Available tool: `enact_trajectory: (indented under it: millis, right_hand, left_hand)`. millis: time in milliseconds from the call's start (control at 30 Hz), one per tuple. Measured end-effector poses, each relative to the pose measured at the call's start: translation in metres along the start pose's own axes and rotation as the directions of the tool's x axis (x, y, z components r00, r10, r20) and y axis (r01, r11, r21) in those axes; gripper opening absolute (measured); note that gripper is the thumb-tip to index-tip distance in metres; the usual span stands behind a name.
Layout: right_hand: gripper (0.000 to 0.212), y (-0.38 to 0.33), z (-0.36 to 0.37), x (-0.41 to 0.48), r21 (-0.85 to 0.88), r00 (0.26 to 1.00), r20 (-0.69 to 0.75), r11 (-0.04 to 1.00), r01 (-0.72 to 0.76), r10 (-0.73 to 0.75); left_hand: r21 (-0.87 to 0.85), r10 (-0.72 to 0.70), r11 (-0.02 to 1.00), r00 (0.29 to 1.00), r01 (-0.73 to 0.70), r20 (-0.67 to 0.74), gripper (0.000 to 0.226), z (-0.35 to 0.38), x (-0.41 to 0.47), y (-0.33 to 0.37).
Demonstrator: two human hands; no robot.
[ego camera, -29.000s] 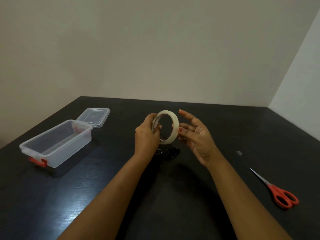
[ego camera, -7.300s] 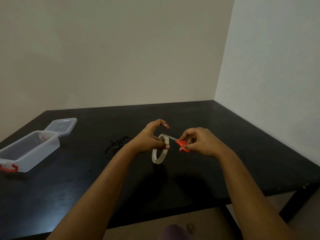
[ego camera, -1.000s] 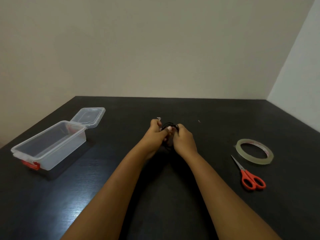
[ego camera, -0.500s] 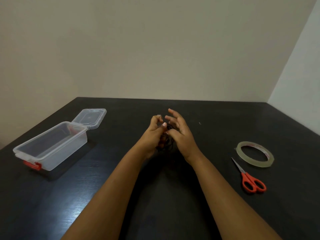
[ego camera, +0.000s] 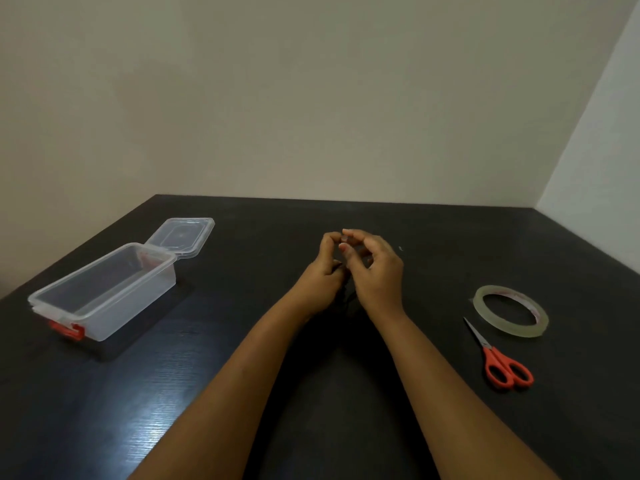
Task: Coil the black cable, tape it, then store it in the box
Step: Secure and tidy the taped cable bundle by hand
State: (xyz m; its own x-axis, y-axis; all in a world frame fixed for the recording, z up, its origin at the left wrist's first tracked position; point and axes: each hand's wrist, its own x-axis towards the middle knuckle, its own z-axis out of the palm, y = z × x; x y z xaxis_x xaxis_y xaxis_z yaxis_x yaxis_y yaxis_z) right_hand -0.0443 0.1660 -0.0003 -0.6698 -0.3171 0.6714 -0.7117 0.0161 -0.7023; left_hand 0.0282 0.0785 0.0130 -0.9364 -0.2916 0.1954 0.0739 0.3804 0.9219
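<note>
My left hand [ego camera: 322, 271] and my right hand [ego camera: 379, 277] are raised together over the middle of the black table [ego camera: 242, 341]. Their curled fingertips meet at the top, where they seem to pinch a small clear piece of tape [ego camera: 343, 239]. The black cable [ego camera: 347, 292] is bunched between the palms. Only a dark sliver of it shows below the hands. The left hand's lower fingers curl round it. The clear plastic box [ego camera: 104, 292] with a red latch stands at the left with its lid [ego camera: 181, 235] swung open behind it.
A roll of clear tape [ego camera: 512, 311] lies flat on the table at the right. Red-handled scissors [ego camera: 502, 363] lie just in front of it, blades pointing away. Walls close the table's far side and right side.
My right hand's fingers, spread half a second ago, have curled in to meet the left fingertips. Both hands stay at the table's middle with the cable between them.
</note>
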Motion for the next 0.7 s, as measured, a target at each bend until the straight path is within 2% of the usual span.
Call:
enact_trajectory:
  millis: [100, 300, 433, 500, 600, 633, 700]
  right_hand:
    - [0.010, 0.003, -0.002, 0.002, -0.027, 0.998, -0.054, 1.000, 0.014, -0.015]
    - [0.004, 0.003, -0.003, 0.003, -0.035, 0.998, -0.064, 0.999, -0.025, 0.022]
    - [0.004, 0.000, -0.005, 0.003, 0.114, 0.994, -0.057, 0.990, -0.083, 0.090]
    - [0.005, -0.003, -0.007, 0.005, 0.278, 0.983, -0.043, 0.947, -0.160, 0.179]
    - [0.004, -0.007, -0.011, 0.010, 0.506, 0.963, 0.064, 0.823, -0.258, 0.263]
    - [0.005, -0.008, -0.011, 0.010, 0.514, 0.959, 0.120, 0.810, -0.281, 0.257]
    - [0.009, -0.007, -0.007, 0.006, 0.436, 0.951, 0.216, 0.850, -0.297, 0.222]
  left_hand:
    - [0.065, -0.020, 0.998, 1.000, 0.020, -0.006, 0.037, -0.001, 0.001, -0.003]
    - [0.111, -0.005, 0.994, 1.000, 0.005, 0.005, 0.035, 0.000, 0.003, -0.005]
    - [0.028, -0.029, 0.999, 1.000, 0.029, 0.012, 0.040, -0.001, 0.004, -0.007]
    - [-0.022, -0.070, 0.997, 0.998, 0.070, -0.001, 0.041, -0.003, 0.005, -0.009]
    - [-0.095, -0.121, 0.988, 0.992, 0.118, -0.036, 0.037, -0.008, 0.004, -0.009]
    - [-0.128, -0.130, 0.984, 0.990, 0.123, -0.050, 0.034, -0.009, 0.004, -0.010]
    - [-0.184, -0.149, 0.974, 0.986, 0.132, -0.076, 0.029, -0.010, 0.005, -0.010]
